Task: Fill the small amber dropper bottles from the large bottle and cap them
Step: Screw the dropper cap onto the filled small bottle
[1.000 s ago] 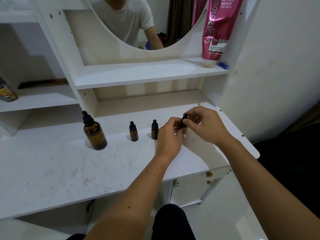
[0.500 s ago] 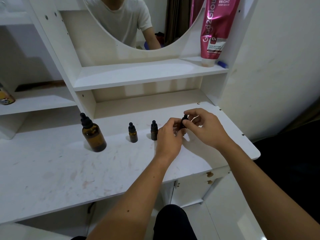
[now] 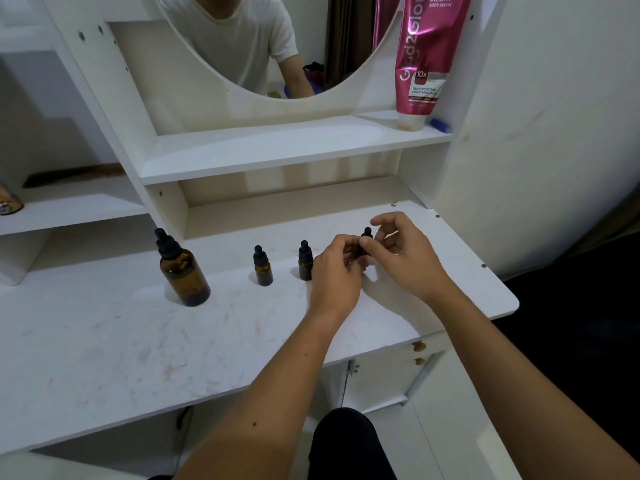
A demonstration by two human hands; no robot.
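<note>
While the left hand (image 3: 337,268) grips the small amber dropper bottle (image 3: 363,250) near the dressing table's (image 3: 138,341) right edge, the right hand (image 3: 398,252), pinching its dropper cap (image 3: 367,233), should turn it straight and gently.

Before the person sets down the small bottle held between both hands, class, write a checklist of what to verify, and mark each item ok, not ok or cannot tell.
1. Held small bottle gripped: ok, the left hand wraps its body.
2. Its dropper cap in place: ok, it sits on top, with the right hand pinching just below it.
3. Cap screwed tight: cannot tell.
4. Held bottle filled: cannot tell, fingers hide the glass.
5. Two other small bottles upright and capped: ok.
6. Large bottle upright, capped, away from the hands: ok.
</note>
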